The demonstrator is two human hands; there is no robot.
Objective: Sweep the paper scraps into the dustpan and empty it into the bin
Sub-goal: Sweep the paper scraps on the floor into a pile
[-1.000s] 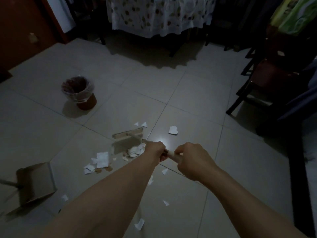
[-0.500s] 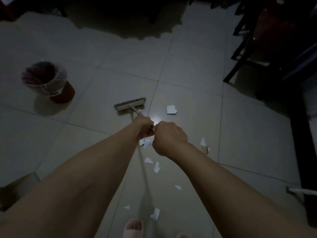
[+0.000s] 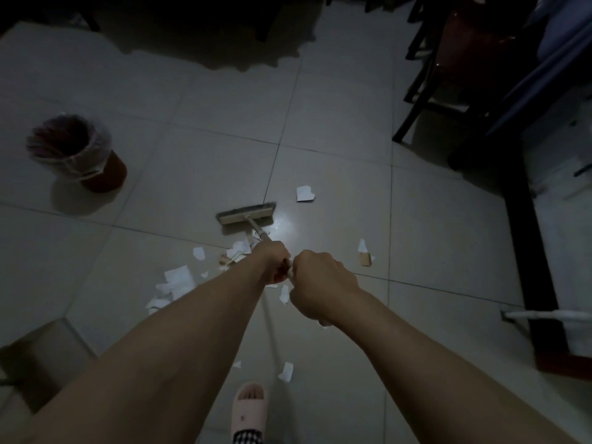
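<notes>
While no writing is legible, both hands, left [image 3: 273, 261] and right [image 3: 322, 290], grip the broom [image 3: 246, 214] handle.

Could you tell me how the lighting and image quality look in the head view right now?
Head view: dim overall; a glare spot on the floor tile just right of the broom head; deep shadow across the top edge and right-side furniture; wide-angle bending at the edges; paper scraps stay distinct.

The room is dim and bluish, the picture grainy and soft; a small glare spot sits on the floor [image 3: 192, 149] tiles just right of the broom [image 3: 246, 213] head; deep shadow swallows the top edge and the chair [image 3: 455, 68] (detail lost there); lines bow at the edges.
</notes>
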